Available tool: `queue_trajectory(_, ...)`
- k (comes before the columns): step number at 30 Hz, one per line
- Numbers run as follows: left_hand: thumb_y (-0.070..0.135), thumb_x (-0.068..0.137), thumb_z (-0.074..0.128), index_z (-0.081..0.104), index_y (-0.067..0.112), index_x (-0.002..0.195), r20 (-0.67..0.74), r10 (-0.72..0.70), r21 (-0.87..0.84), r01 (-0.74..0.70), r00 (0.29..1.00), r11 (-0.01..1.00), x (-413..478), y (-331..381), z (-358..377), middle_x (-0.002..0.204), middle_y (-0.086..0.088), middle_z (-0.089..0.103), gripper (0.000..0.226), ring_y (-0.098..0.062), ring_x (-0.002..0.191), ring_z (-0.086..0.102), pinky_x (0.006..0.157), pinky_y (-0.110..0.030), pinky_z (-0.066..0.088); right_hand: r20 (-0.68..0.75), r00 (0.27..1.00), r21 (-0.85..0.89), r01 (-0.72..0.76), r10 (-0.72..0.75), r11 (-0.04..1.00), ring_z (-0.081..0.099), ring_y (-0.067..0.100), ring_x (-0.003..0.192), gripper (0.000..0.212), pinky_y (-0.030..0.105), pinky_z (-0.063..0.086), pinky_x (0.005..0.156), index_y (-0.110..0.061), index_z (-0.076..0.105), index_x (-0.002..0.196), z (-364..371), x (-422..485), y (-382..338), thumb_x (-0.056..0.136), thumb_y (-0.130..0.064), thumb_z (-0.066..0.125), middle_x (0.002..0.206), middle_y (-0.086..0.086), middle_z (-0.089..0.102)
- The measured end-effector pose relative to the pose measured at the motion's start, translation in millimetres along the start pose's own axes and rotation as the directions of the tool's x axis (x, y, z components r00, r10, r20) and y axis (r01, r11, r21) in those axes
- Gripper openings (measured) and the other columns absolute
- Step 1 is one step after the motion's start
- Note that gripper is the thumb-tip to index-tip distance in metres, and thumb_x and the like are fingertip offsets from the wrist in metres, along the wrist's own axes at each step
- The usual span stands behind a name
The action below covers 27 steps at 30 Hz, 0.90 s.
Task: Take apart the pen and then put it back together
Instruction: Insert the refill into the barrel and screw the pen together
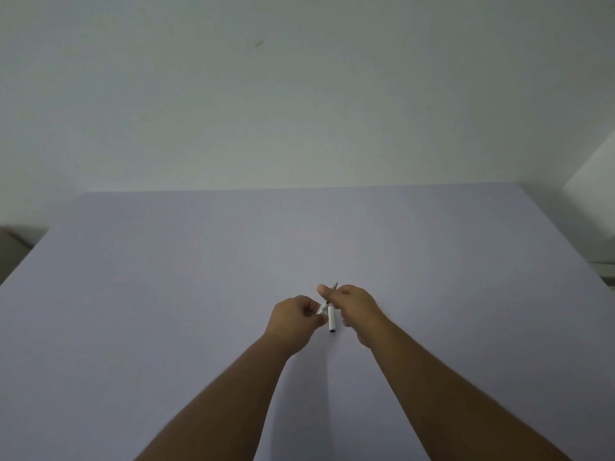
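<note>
Two bare hands meet above the middle of the table (166,294), and we take that broad lavender-grey sheet as our landmark: it is flat, matte and smooth, with a straight far edge against the pale wall (299,94). Nothing else lies on the table near our hands, and nothing stands between the camera and the work. Off the table's right far corner a white boxy object (595,194) shows only in part; off its left edge sits a dim grey-brown surface that we cannot identify. Our left hand (293,322) is curled closed, thumb and fingertips pinching the near end of a thin, clear, glossy pen piece (322,308). Our right hand (357,307) is also curled, thumb raised, gripping the far stretch of that slim piece, whose dark tip (335,283) pokes out beyond the knuckles toward the table's far edge. Just beside it, between our two hands, a white cylindrical pen barrel (331,319) with a dark round end points back toward us; whether the right hand's fingers hold it or it rests on the table, we cannot tell.
</note>
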<state>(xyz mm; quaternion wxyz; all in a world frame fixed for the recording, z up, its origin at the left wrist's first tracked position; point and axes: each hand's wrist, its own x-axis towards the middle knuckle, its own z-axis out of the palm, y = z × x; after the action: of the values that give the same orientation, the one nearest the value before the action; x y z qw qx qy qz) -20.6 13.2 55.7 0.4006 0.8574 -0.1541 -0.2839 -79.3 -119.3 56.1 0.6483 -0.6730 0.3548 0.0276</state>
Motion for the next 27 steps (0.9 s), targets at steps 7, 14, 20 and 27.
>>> queue_trajectory(7, 0.027, 0.078, 0.071, 0.062, 0.026, 0.072, 0.007, -0.011, 0.013, 0.011, 1.000, 1.000, 0.2, -0.2, 0.9, 0.065, 0.010, 0.058, 0.011, -0.006, 0.058, 0.052, 0.053, -0.019, 0.041, -0.023, 1.000, -0.038, 0.007, -0.008, 0.999, 0.035, 0.014, 0.056, 0.040, 0.028, 0.032, 0.058, -0.011, 0.049, 0.067, -0.6, 3.2, -0.1, 0.076, -0.043, 0.071, 0.063, 0.000, 0.041)
queue_trajectory(14, 0.025, 0.078, 0.072, 0.063, 0.025, 0.072, -0.015, -0.003, 0.013, 0.004, 1.000, 1.000, 1.8, 2.2, -1.4, 0.065, 0.010, 0.058, 0.010, -0.006, 0.058, 0.052, 0.052, -0.019, 0.040, 0.043, 0.997, 0.115, 0.054, -0.059, 0.992, 0.050, 0.012, 0.068, 0.016, 0.025, 0.040, 0.064, -0.021, 0.064, 0.070, 0.2, 1.9, 2.1, 0.083, -0.029, 0.068, 0.073, -0.004, 0.060)
queue_trajectory(20, 0.025, 0.078, 0.071, 0.064, 0.022, 0.075, -0.007, 0.002, 0.009, -0.002, 1.000, 1.000, 2.3, 2.6, -1.4, 0.066, 0.009, 0.057, 0.008, -0.006, 0.059, 0.052, 0.054, -0.020, 0.041, 0.049, 0.999, 0.071, 0.019, -0.022, 0.997, 0.048, 0.012, 0.067, 0.027, 0.023, 0.038, 0.064, -0.016, 0.059, 0.071, -1.7, 1.6, -0.2, 0.080, -0.040, 0.069, 0.075, -0.001, 0.057)
queue_trajectory(27, 0.025, 0.078, 0.071, 0.063, 0.020, 0.079, 0.009, 0.002, 0.037, -0.003, 1.000, 0.999, 0.5, 3.4, 0.7, 0.066, 0.009, 0.057, 0.009, -0.007, 0.059, 0.051, 0.053, -0.020, 0.041, -0.030, 1.000, -0.056, -0.010, 0.008, 0.998, 0.039, 0.016, 0.063, 0.042, 0.029, 0.035, 0.062, -0.011, 0.051, 0.072, -2.4, 3.6, -0.3, 0.074, -0.048, 0.071, 0.071, 0.004, 0.046)
